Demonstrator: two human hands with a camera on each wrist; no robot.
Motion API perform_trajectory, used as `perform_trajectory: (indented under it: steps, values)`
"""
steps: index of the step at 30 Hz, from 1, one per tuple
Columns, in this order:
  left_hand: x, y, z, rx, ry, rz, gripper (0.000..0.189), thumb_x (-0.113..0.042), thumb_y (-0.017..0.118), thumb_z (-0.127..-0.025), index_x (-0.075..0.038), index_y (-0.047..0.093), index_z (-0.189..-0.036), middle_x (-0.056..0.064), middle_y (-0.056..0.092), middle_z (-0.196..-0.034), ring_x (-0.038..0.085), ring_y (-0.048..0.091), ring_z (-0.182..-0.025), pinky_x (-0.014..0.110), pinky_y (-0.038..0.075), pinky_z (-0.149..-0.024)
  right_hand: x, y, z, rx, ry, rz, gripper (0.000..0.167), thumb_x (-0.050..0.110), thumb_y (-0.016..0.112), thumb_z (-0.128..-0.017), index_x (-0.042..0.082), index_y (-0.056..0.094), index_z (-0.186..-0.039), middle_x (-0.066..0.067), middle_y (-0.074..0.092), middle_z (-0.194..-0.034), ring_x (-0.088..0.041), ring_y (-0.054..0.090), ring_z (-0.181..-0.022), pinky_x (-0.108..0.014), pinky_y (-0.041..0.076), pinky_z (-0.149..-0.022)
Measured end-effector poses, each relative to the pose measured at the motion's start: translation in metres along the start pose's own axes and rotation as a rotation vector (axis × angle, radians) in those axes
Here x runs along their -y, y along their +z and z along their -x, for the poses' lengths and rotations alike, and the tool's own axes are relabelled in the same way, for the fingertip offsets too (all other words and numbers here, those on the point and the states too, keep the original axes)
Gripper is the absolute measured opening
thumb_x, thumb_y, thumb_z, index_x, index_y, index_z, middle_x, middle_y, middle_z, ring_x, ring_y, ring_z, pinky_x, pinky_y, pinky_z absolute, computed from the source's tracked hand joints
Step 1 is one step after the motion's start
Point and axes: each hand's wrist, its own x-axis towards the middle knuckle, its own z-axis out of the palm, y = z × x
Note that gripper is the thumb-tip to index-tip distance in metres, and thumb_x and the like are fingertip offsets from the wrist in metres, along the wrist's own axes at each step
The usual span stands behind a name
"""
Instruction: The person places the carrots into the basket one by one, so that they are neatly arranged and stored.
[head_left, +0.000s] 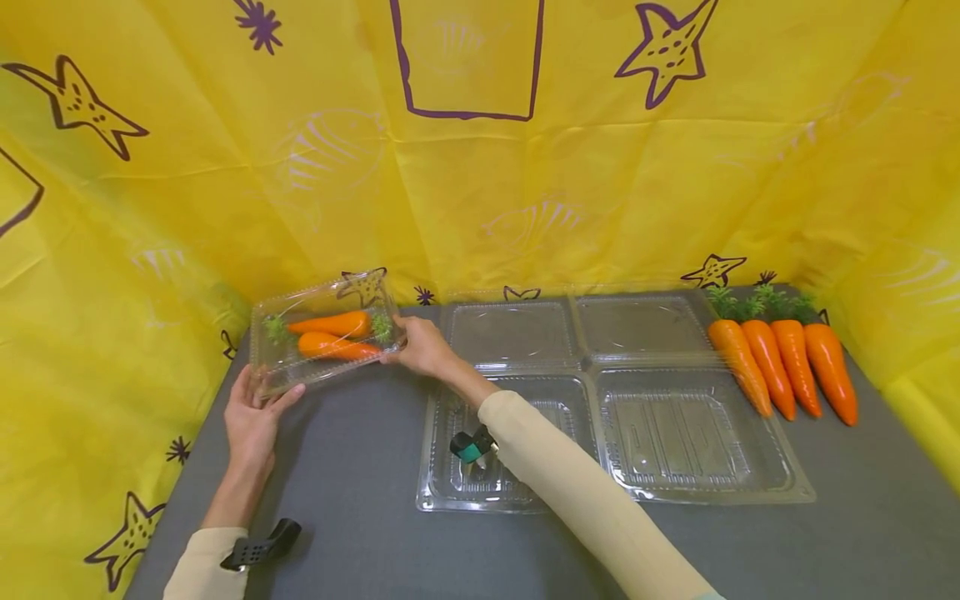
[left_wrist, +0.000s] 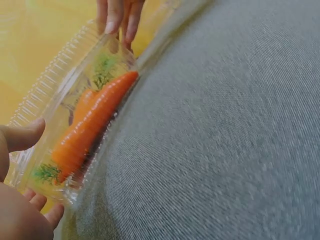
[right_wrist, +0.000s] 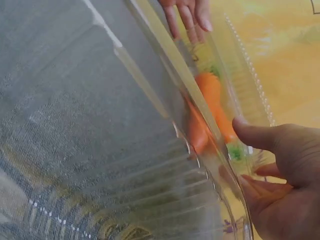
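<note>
A closed clear plastic clamshell container (head_left: 322, 333) with two orange toy carrots (left_wrist: 95, 120) inside is held tilted at the left back of the table. The carrots lie with their green tops at opposite ends. My left hand (head_left: 252, 417) holds the container's lower left corner, thumb along the near edge and fingers partly behind the plastic. At the opposite end, my right hand (head_left: 423, 346) grips the side; in the right wrist view the thumb of that hand (right_wrist: 290, 175) lies on the near side of the plastic. Both hands touch the same container.
Two open clear clamshell containers (head_left: 690, 496) stand side by side mid-table, lids folded back, beneath my right forearm. Several carrots with green tops (head_left: 791, 367) lie in a row at the right. Yellow patterned cloth (head_left: 480, 167) hangs behind the grey table (head_left: 352, 500).
</note>
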Motion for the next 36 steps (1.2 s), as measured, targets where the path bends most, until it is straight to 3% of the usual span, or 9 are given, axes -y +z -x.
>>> perform_trajectory:
  steps: [4, 8, 12, 14, 17, 24, 31, 36]
  values:
    - [-0.002, 0.001, 0.0, -0.022, -0.018, 0.056, 0.084, 0.024, 0.063, -0.08, -0.012, 0.026, -0.147, 0.01, 0.033, -0.153, 0.016, 0.03, -0.143, 0.013, 0.055, -0.075, 0.003, 0.0, 0.001, -0.001, 0.004, 0.022, 0.083, 0.022, 0.081, -0.082, -0.004, 0.037, -0.148, -0.016, 0.068, -0.114, -0.02, 0.065, -0.09, -0.024, 0.055, -0.074]
    - [0.0, 0.003, 0.001, -0.04, -0.017, 0.061, 0.068, 0.023, 0.066, -0.079, -0.016, 0.036, -0.126, 0.002, 0.046, -0.133, 0.018, 0.033, -0.139, 0.013, 0.055, -0.075, 0.003, 0.0, 0.003, -0.02, 0.017, 0.036, 0.087, 0.023, 0.081, -0.082, -0.004, 0.033, -0.149, -0.017, 0.067, -0.117, -0.023, 0.065, -0.1, -0.03, 0.055, -0.084]
    - [0.002, 0.004, 0.002, -0.054, -0.007, 0.025, 0.058, 0.018, 0.071, -0.078, -0.016, 0.043, -0.116, -0.003, 0.05, -0.123, 0.019, 0.036, -0.138, 0.01, 0.052, -0.078, -0.001, 0.001, 0.003, -0.03, 0.018, 0.025, 0.068, 0.024, 0.083, -0.08, -0.004, 0.05, -0.132, -0.014, 0.069, -0.103, -0.023, 0.065, -0.091, -0.029, 0.055, -0.075]
    - [0.002, 0.003, 0.002, -0.065, -0.013, 0.019, 0.055, 0.015, 0.073, -0.078, -0.015, 0.045, -0.114, -0.003, 0.051, -0.124, 0.018, 0.037, -0.138, 0.009, 0.052, -0.078, -0.003, 0.0, 0.003, -0.03, 0.002, 0.014, 0.053, 0.023, 0.084, -0.079, -0.001, 0.057, -0.119, -0.011, 0.068, -0.093, -0.021, 0.062, -0.081, -0.027, 0.052, -0.066]
    - [0.004, 0.003, 0.003, -0.073, -0.021, 0.022, 0.054, 0.014, 0.074, -0.077, -0.015, 0.045, -0.113, -0.003, 0.052, -0.126, 0.017, 0.038, -0.139, 0.009, 0.052, -0.078, -0.004, -0.002, 0.003, -0.028, -0.011, 0.008, 0.046, 0.022, 0.084, -0.078, 0.001, 0.059, -0.111, -0.006, 0.063, -0.083, -0.016, 0.056, -0.074, -0.022, 0.046, -0.059]
    - [0.008, 0.002, 0.003, -0.078, 0.006, 0.099, 0.05, 0.015, 0.077, -0.074, -0.006, 0.053, -0.113, 0.0, 0.057, -0.124, 0.019, 0.046, -0.133, 0.013, 0.055, -0.077, -0.003, -0.004, 0.003, -0.023, -0.005, 0.006, 0.047, 0.022, 0.084, -0.078, 0.001, 0.059, -0.111, -0.004, 0.058, -0.079, -0.015, 0.051, -0.071, -0.023, 0.042, -0.058]
    - [0.011, 0.001, 0.001, -0.093, 0.033, 0.034, 0.022, 0.008, 0.081, -0.073, -0.003, 0.066, -0.085, 0.01, 0.056, -0.138, 0.018, 0.048, -0.133, 0.015, 0.051, -0.09, -0.002, -0.004, 0.003, -0.022, 0.008, 0.007, 0.046, 0.022, 0.084, -0.078, 0.001, 0.059, -0.11, -0.005, 0.06, -0.081, -0.016, 0.053, -0.073, -0.023, 0.043, -0.058]
    - [0.01, -0.002, 0.0, -0.078, 0.026, 0.007, 0.019, 0.006, 0.08, -0.075, -0.005, 0.066, -0.079, 0.014, 0.049, -0.145, 0.019, 0.045, -0.136, 0.017, 0.048, -0.095, -0.002, -0.005, 0.001, -0.019, 0.013, 0.007, 0.048, 0.022, 0.084, -0.079, 0.0, 0.06, -0.113, -0.006, 0.063, -0.084, -0.015, 0.054, -0.073, -0.022, 0.044, -0.059]
